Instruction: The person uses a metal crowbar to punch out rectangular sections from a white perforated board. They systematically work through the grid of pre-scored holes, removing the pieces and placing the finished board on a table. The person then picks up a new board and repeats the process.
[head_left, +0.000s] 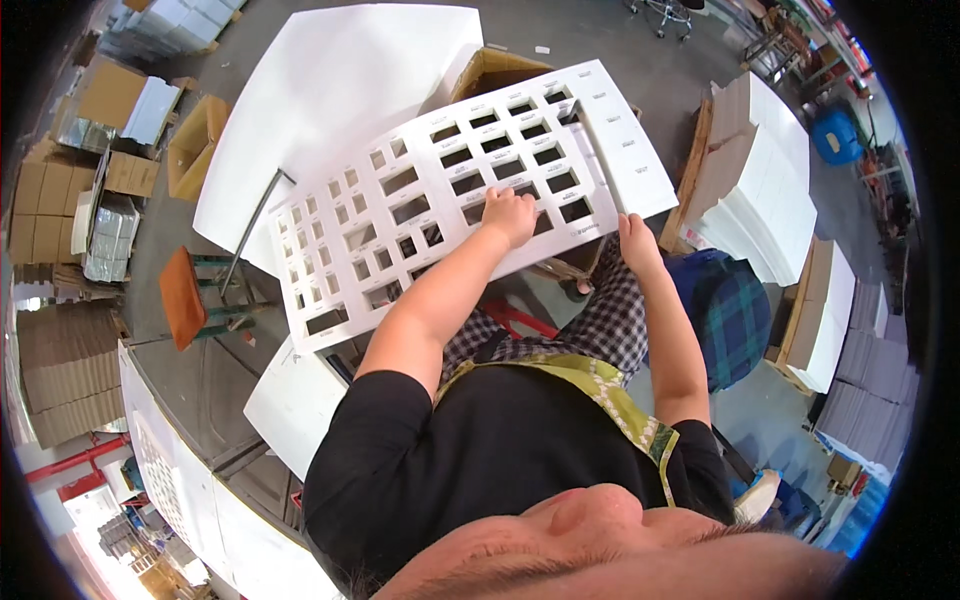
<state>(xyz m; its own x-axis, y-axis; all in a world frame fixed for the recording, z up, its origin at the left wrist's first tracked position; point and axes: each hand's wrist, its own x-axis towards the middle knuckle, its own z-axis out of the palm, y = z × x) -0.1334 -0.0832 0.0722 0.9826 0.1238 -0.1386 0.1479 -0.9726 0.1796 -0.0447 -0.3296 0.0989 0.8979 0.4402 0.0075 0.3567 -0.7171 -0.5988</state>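
A large white board (pixel 447 222) with rows of rectangular cut-outs and small printed marks lies tilted in front of me. My left hand (pixel 511 217) is on its near right part, fingers curled and bunched at the edge of a cut-out. Whatever those fingertips hold, if anything, is hidden. At the board's near right corner, my right hand (pixel 638 243) pinches the edge between thumb and fingers. A loose-looking strip (pixel 592 150) stands out along the board's right side. Through several cut-outs, darker surfaces show beneath.
Behind the board spreads a big plain white sheet (pixel 340 85), with an open cardboard box (pixel 497 70) beside it. Stacks of white sheets (pixel 765 180) stand on pallets at the right. An orange-topped stool (pixel 183 298) and another open carton (pixel 197 147) are at the left.
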